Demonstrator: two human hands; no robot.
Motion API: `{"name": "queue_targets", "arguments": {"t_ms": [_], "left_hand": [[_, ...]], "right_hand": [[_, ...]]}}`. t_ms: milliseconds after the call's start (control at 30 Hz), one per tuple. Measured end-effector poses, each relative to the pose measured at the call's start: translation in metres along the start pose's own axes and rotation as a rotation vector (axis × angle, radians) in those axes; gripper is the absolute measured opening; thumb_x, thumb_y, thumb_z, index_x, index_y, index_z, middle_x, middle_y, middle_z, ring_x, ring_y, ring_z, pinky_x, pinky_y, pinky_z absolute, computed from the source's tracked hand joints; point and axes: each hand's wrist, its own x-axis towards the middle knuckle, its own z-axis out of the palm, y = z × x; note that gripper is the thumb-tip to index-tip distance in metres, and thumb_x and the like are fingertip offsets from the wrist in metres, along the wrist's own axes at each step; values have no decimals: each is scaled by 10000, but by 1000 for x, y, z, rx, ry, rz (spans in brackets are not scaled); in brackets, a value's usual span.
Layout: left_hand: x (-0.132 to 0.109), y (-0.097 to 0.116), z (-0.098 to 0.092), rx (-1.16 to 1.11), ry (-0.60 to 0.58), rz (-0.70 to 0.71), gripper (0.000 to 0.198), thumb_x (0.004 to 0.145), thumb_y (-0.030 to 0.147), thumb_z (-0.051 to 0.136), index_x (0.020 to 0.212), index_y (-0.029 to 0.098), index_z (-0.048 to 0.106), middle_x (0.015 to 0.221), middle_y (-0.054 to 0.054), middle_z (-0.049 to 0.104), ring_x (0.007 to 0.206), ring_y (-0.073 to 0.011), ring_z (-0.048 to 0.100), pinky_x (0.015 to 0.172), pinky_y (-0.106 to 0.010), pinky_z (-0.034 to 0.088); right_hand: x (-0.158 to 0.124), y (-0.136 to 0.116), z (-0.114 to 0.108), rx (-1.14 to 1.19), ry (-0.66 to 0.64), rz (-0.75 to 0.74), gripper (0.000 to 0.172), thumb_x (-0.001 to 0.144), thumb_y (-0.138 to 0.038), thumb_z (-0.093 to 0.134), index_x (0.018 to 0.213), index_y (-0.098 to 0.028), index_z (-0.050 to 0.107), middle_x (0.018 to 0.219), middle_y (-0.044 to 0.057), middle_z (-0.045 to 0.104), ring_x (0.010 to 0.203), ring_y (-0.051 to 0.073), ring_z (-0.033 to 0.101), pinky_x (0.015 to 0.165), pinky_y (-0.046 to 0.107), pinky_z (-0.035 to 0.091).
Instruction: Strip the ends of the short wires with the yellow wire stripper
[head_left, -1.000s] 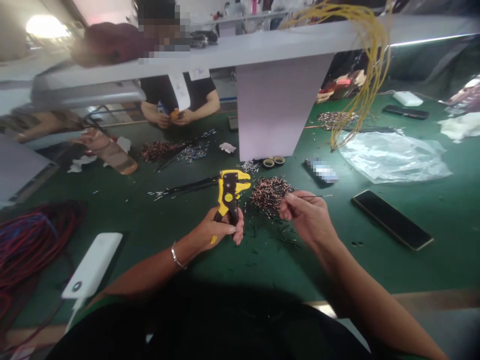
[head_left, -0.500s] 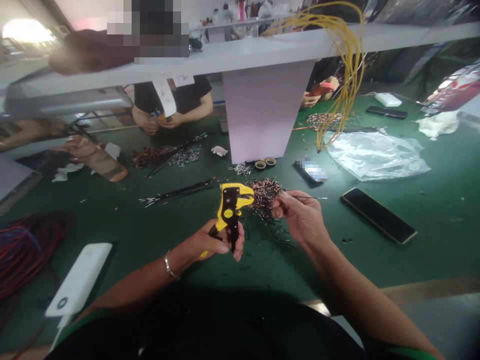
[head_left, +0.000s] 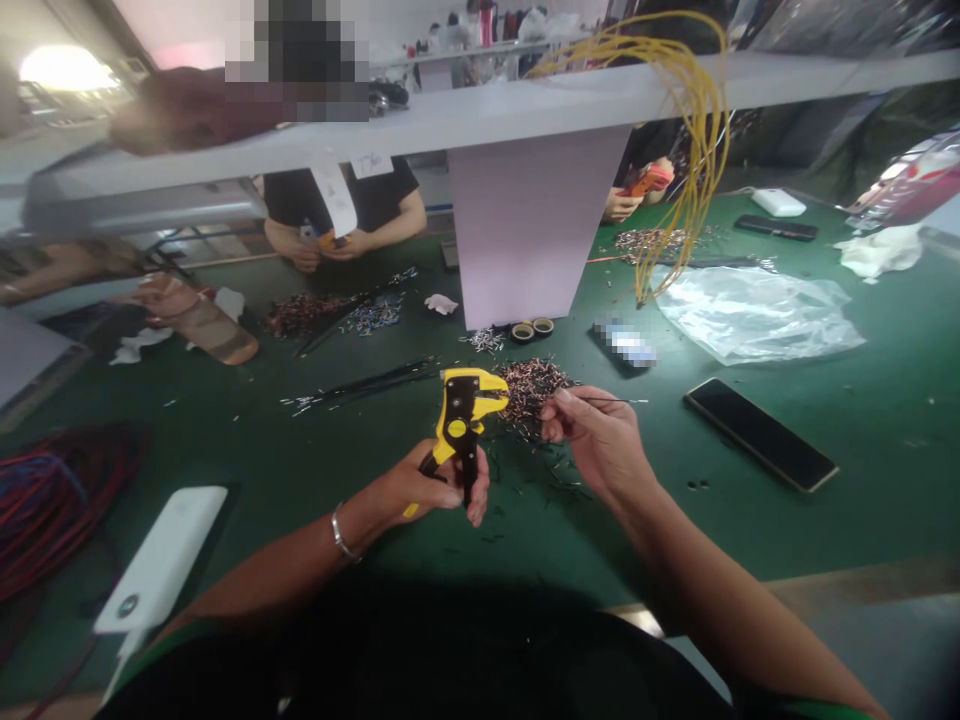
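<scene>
My left hand (head_left: 442, 482) is wrapped round the handles of a yellow and black wire stripper (head_left: 459, 425), held upright with its jaws to the right. Pinched in my right hand (head_left: 600, 435) is a thin black wire (head_left: 619, 401), its light-coloured end sticking out to the right. The fingertips hide the wire's other end. Just behind the jaws and fingertips lies a pile of short copper-ended wire pieces (head_left: 531, 388). A bundle of black wires (head_left: 360, 386) lies on the table left of the tool.
On the green table (head_left: 315, 530) are a dark phone (head_left: 761, 433), tape rolls (head_left: 523, 331), a plastic bag (head_left: 757, 315) and a white power bank (head_left: 161, 560). A pink panel (head_left: 536, 220) supports a shelf, with yellow wires (head_left: 701, 170) hanging down. Co-workers' hands (head_left: 330, 245) work beyond.
The view has shifted slightly. My left hand keeps the wire stripper in the same pose; my right hand with the wire has moved very slightly left and down.
</scene>
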Motion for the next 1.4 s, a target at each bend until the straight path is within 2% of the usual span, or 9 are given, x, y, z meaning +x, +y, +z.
{"name": "queue_targets", "arguments": {"t_ms": [333, 533, 667, 833, 933, 1100, 1400], "left_hand": [[0, -2, 2, 5, 39, 9, 303, 680, 196, 802, 929, 121, 646, 726, -41, 632, 605, -168, 611, 609, -363, 533], [0, -5, 2, 27, 77, 35, 262, 696, 195, 799, 879, 115, 629, 683, -26, 630, 528, -139, 590, 529, -322, 540], [-2, -6, 2, 61, 147, 7, 222, 714, 188, 779, 835, 122, 604, 579, 9, 592, 440, -113, 544, 438, -272, 513], [-5, -10, -1, 93, 275, 26, 213, 738, 185, 752, 770, 146, 545, 441, 62, 517, 304, -69, 409, 321, -201, 408], [-5, -10, -2, 100, 243, 33, 195, 753, 177, 736, 782, 150, 545, 444, 64, 514, 307, -65, 405, 332, -198, 407], [-1, -6, 1, 74, 168, 48, 240, 700, 162, 762, 879, 131, 606, 596, 25, 563, 462, -104, 531, 446, -259, 499], [-2, 0, 3, 6, 59, 58, 299, 711, 173, 753, 982, 120, 639, 704, -25, 614, 545, -129, 571, 522, -301, 517]], "right_hand": [[0, 0, 0, -28, 13, 23, 186, 685, -333, 816, 659, -187, 703, 602, 19, 685, 463, 117, 554, 471, 285, 459], [1, 0, 0, -22, 10, 33, 208, 663, -345, 827, 647, -183, 697, 599, 20, 690, 450, 117, 550, 465, 282, 461], [1, 0, 0, 6, 6, 45, 190, 673, -321, 824, 639, -182, 700, 599, 15, 689, 456, 110, 553, 470, 267, 455], [0, -1, 1, 18, -28, 104, 175, 684, -315, 810, 639, -182, 705, 617, 16, 690, 462, 109, 548, 475, 269, 460], [0, -1, 1, 25, -44, 122, 172, 677, -302, 812, 627, -181, 699, 617, 15, 691, 466, 111, 552, 478, 268, 464], [4, 1, -2, 43, -52, 131, 160, 679, -290, 808, 629, -180, 701, 615, 5, 686, 460, 104, 550, 483, 263, 471], [6, 2, -4, 66, -32, 128, 155, 670, -275, 819, 621, -176, 710, 604, 6, 685, 457, 99, 550, 485, 255, 474]]}}
